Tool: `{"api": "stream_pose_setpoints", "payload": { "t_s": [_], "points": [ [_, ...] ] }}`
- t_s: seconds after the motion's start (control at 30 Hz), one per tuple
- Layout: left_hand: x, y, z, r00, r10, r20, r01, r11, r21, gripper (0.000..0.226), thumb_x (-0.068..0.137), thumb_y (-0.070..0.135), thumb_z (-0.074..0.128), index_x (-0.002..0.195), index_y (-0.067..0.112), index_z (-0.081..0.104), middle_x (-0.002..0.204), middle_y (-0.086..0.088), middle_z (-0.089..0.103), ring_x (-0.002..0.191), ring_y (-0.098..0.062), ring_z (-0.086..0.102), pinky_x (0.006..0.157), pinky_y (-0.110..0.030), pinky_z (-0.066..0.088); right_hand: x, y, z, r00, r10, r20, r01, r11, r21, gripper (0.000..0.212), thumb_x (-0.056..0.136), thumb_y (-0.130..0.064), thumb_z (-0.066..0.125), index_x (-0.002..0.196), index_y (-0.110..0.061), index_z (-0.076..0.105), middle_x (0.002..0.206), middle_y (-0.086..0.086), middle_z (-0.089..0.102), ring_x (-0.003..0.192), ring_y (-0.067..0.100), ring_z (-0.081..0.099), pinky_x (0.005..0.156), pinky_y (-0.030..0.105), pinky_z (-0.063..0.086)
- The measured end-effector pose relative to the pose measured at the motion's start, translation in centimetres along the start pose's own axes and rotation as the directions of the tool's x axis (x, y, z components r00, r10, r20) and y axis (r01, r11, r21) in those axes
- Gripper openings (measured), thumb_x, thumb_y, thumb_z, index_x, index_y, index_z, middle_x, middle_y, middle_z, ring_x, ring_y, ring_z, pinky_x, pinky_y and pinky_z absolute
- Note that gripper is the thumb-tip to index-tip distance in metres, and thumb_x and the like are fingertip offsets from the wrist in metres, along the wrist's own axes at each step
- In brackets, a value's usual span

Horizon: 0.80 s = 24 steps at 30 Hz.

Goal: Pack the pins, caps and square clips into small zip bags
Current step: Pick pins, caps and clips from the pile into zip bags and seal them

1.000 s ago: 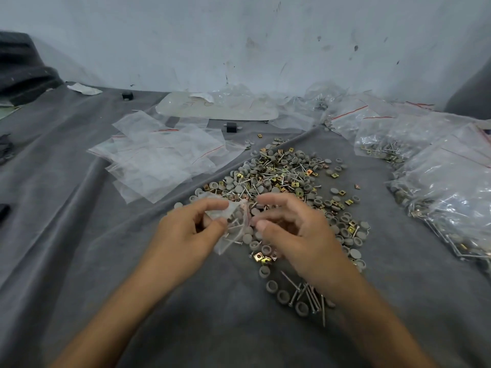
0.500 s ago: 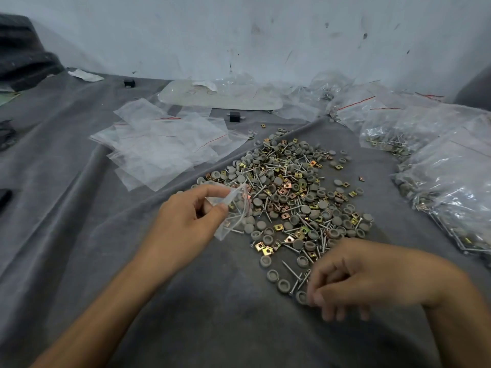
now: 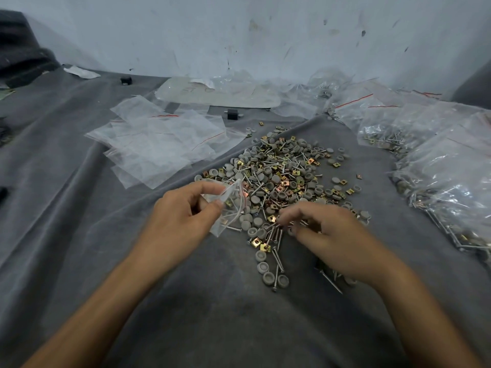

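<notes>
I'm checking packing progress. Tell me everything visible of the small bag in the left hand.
The small zip bag is clear, thin plastic, crumpled and tilted, mouth up toward the pile. The left hand pinches its upper edge between thumb and fingers; its lower corner hangs near the grey cloth. Pins, grey caps and a brass-coloured clip show inside.

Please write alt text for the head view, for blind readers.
The left hand pinches a small clear plastic zip bag; the right hand reaches into a pile of grey caps, steel pins and brass square clips on grey cloth.
</notes>
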State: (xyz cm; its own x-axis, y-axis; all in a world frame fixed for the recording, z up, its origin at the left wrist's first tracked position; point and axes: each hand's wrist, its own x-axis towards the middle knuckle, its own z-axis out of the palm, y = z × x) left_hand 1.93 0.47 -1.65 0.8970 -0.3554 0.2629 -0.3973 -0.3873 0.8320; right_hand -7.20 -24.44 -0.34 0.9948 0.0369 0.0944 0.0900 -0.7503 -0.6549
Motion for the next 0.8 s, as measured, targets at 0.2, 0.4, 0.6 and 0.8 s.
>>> {"api": "stream_pose_setpoints", "payload": {
  "t_s": [0.2,0.4,0.6,0.8],
  "points": [
    [0.0,0.2,0.1,1.000,0.009,0.005,-0.009,0.999,0.031,0.021,0.096,0.027,0.065,0.096,0.048,0.067,0.053,0.015,0.055,0.050,-0.001,0.049,0.050,-0.014,0.038,0.1,0.1,0.3,0.999,0.040,0.007,-0.038,0.987,-0.156,0.018,0.081,-0.053,0.072,0.078,-0.036,0.068,0.083,-0.018,0.062,0.080,0.000,0.059,0.070,0.028,0.051],
    [0.0,0.0,0.0,1.000,0.012,0.003,-0.012,1.000,0.019,0.022,0.097,0.027,0.065,0.096,0.049,0.067,0.056,0.013,0.056,0.051,-0.001,0.050,0.051,-0.013,0.039,0.0,-1.0,2.1,0.993,0.099,0.063,-0.061,0.895,-0.442,0.024,0.086,-0.056,0.064,0.079,-0.033,0.061,0.082,-0.018,0.054,0.081,0.001,0.049,0.065,0.025,0.041],
    [0.0,-0.4,0.2,1.000,0.014,0.013,-0.015,0.999,0.042,0.030,0.097,0.027,0.065,0.094,0.056,0.066,0.055,0.017,0.054,0.051,0.001,0.049,0.054,-0.022,0.036,0.1,-0.6,2.1,0.993,0.093,0.071,-0.055,0.905,-0.423,0.011,0.092,-0.040,0.059,0.084,-0.034,0.058,0.088,-0.018,0.051,0.084,0.001,0.049,0.072,0.028,0.047],
    [-0.2,-0.5,0.7,1.000,-0.006,0.021,0.006,1.000,0.028,0.022,0.097,0.026,0.065,0.097,0.047,0.067,0.057,0.013,0.058,0.054,0.000,0.052,0.059,-0.032,0.045,0.3,-1.1,2.5,0.995,-0.007,-0.098,0.007,1.000,0.000,0.009,0.101,-0.039,0.048,0.093,-0.034,0.050,0.074,-0.004,0.062,0.064,0.009,0.056,0.057,0.034,0.048]
  ]
}}
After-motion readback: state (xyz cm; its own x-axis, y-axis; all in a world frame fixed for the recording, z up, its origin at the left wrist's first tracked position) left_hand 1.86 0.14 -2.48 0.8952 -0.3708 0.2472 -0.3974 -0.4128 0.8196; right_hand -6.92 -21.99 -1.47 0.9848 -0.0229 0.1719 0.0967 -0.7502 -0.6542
